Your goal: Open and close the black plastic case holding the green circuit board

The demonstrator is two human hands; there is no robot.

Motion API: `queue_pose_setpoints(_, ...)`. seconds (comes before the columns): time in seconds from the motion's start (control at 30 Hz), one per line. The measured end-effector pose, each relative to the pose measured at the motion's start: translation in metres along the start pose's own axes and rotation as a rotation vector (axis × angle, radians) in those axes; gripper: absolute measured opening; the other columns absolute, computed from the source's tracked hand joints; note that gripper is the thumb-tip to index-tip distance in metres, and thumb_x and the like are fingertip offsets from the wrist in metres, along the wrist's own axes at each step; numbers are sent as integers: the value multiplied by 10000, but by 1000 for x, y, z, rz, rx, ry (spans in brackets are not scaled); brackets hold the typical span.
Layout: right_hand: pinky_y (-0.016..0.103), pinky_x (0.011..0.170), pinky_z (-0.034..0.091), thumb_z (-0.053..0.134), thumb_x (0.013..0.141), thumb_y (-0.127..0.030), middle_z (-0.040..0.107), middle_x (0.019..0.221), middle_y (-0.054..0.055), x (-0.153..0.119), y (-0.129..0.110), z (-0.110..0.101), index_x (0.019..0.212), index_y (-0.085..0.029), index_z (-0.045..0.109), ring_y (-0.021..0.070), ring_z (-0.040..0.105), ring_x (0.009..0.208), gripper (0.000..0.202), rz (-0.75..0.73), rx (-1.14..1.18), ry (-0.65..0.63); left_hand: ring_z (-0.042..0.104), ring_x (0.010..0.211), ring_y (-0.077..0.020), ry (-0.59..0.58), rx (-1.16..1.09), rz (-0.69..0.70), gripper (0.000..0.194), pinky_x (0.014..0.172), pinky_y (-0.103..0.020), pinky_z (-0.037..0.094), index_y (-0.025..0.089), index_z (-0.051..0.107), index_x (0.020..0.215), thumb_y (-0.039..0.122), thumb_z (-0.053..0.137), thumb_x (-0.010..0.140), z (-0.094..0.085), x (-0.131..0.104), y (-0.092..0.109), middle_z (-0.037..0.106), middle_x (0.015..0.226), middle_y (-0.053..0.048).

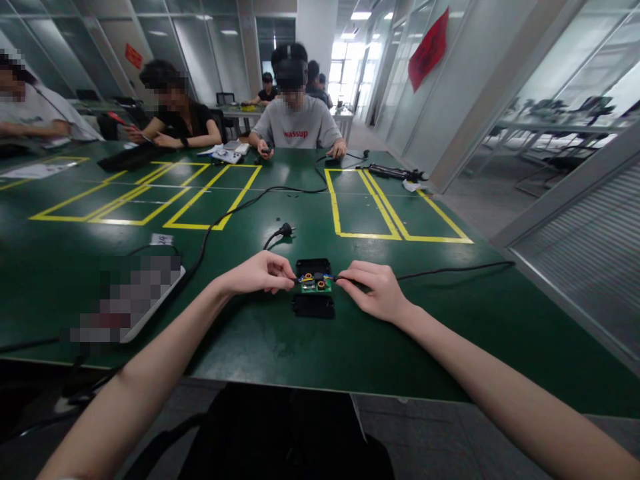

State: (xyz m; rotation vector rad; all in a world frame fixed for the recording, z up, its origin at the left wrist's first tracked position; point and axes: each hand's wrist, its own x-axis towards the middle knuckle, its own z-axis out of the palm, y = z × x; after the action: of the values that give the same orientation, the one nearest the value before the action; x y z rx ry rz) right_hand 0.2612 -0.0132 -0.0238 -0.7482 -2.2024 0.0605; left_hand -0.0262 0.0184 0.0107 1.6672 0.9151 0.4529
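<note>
A small green circuit board [316, 285] with copper coils and thin coloured wires sits between my two hands. My left hand [265, 272] is closed, its thumb and fingers pinching the black cable end at the board's left side. On the other side, my right hand [373, 288] pinches the black cable [450, 270] where it meets the board; that cable trails off to the right. One black plastic case half [313, 265] lies just beyond the board. The other case half [313, 306] rests on the near side. Behind my left hand lies a black power plug [286, 230].
A pixelated object with a pale edge [155, 307] lies on the left of the green table [280, 360]. Yellow tape rectangles [370, 235] mark the surface. A long black cable [260, 193] crosses it. A folded black tripod-like stand [395, 173] is far right. Several people sit opposite.
</note>
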Motion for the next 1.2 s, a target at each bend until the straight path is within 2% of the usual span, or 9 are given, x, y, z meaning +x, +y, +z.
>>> queue_pose_setpoints(0.07, 269, 585, 449, 561, 1027, -271, 688, 740, 58, -1, -6, -1, 890, -173, 741, 148, 612, 638, 246, -82, 25, 3, 503, 462, -73, -106, -37, -37, 308, 468, -186, 388, 133, 684, 791, 375, 851, 697, -2, -4, 2, 624, 553, 28)
queue_pose_setpoints(0.13, 262, 559, 427, 544, 1035, -279, 680, 723, 49, -3, -10, -2, 898, -174, 739, 141, 601, 618, 260, -125, 55, -80, 505, 446, -76, -198, -50, -77, 317, 455, -188, 390, 136, 675, 780, 376, 864, 695, -4, -7, 2, 633, 543, 21)
queue_pose_setpoints(0.27, 266, 560, 418, 522, 1040, -334, 687, 724, 46, -4, -7, -4, 870, -190, 746, 141, 611, 615, 316, -73, 54, -258, 527, 446, -84, -240, -21, -111, 316, 455, -195, 413, 140, 680, 773, 373, 878, 694, -1, -8, 1, 642, 549, 20)
queue_pose_setpoints(0.33, 271, 569, 422, 530, 1030, -345, 694, 733, 49, -3, -3, -5, 860, -194, 751, 147, 619, 624, 317, -29, 39, -286, 536, 450, -85, -212, -2, -103, 308, 463, -198, 431, 140, 688, 787, 376, 868, 707, 2, -6, 0, 642, 553, 23)
queue_pose_setpoints(0.47, 268, 590, 431, 552, 1010, -333, 691, 737, 47, -2, 6, -6, 848, -192, 755, 151, 624, 634, 295, 44, 16, -277, 560, 493, -89, -81, 35, -64, 286, 491, -205, 463, 133, 694, 816, 369, 835, 734, 7, 0, -2, 660, 604, 15)
queue_pose_setpoints(0.7, 257, 602, 435, 620, 967, -307, 711, 766, 35, -1, 14, -4, 898, -192, 756, 150, 638, 647, 192, 113, 15, -247, 586, 641, -107, 116, 241, 145, 172, 579, -198, 449, 125, 730, 801, 295, 745, 788, 11, 5, -10, 705, 717, -19)
queue_pose_setpoints(0.83, 259, 621, 446, 635, 948, -306, 715, 785, 32, -1, 15, -4, 927, -195, 744, 151, 636, 663, 157, 147, 23, -250, 571, 600, -103, 136, 311, 174, 171, 583, -203, 442, 121, 726, 807, 292, 721, 816, 14, 5, -10, 689, 672, -9)
queue_pose_setpoints(0.97, 259, 619, 448, 628, 947, -306, 707, 795, 30, -1, 17, -4, 931, -208, 732, 150, 628, 670, 143, 166, 71, -270, 622, 680, -131, 157, 400, 236, 156, 659, -234, 472, 131, 750, 886, 267, 718, 817, 15, 6, -9, 717, 748, -24)
queue_pose_setpoints(1.2, 269, 634, 456, 630, 947, -293, 664, 819, 27, 3, 9, -1, 945, -198, 704, 143, 594, 672, 121, 216, 155, -210, 612, 724, -139, 160, 505, 287, 139, 693, -238, 447, 142, 693, 758, 239, 668, 854, 16, 8, -11, 704, 765, -19)
